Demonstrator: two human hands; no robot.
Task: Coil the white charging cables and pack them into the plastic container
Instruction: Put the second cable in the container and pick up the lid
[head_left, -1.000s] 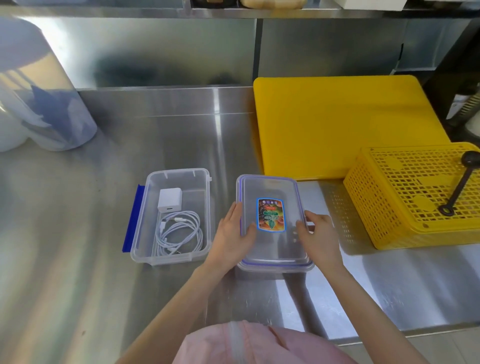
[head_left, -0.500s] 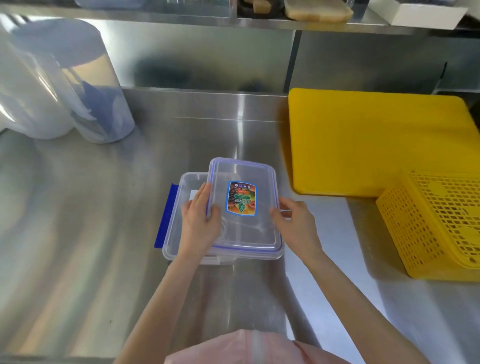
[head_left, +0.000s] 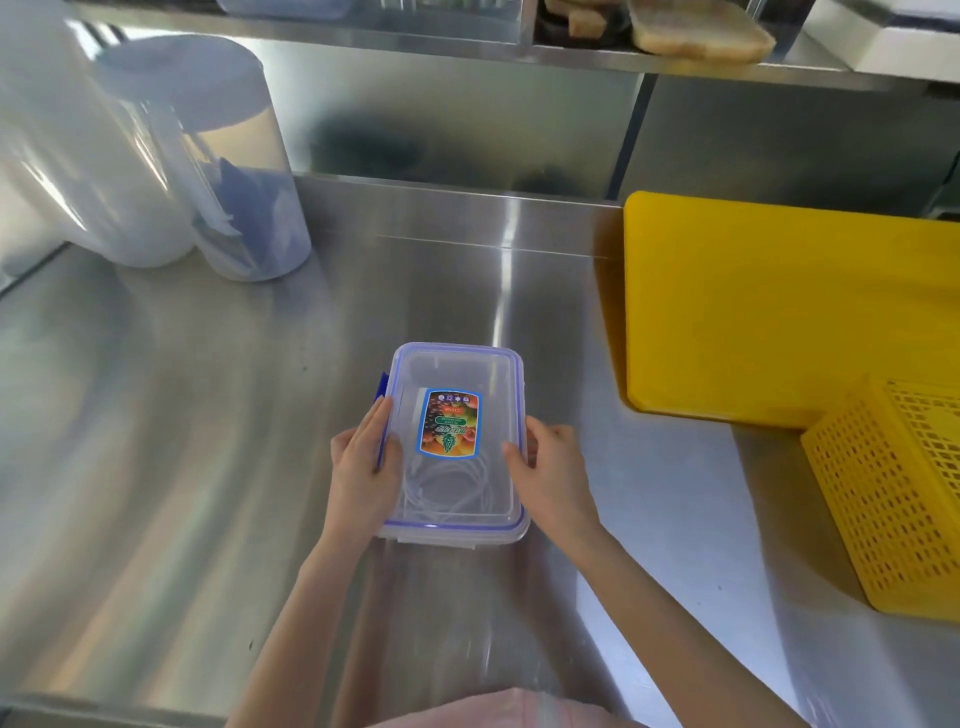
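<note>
The clear plastic container (head_left: 452, 535) stands on the steel counter with its clear, blue-rimmed lid (head_left: 457, 364) lying squarely on top. A colourful label (head_left: 450, 424) is stuck on the lid. Through the lid I see the coiled white charging cable (head_left: 447, 488) inside. My left hand (head_left: 363, 467) holds the lid's left edge, thumb on top, over a blue clip (head_left: 383, 387). My right hand (head_left: 545, 467) holds the lid's right edge the same way.
A yellow cutting board (head_left: 779, 306) lies at the right, with a yellow perforated basket (head_left: 893, 499) in front of it. Rolls of clear film (head_left: 156, 156) stand at the back left. A steel shelf (head_left: 519, 52) runs above the back wall.
Both hands carried the lid from the counter to the left and set it down onto the container, covering the cable and charger. The camera view shifted left.
</note>
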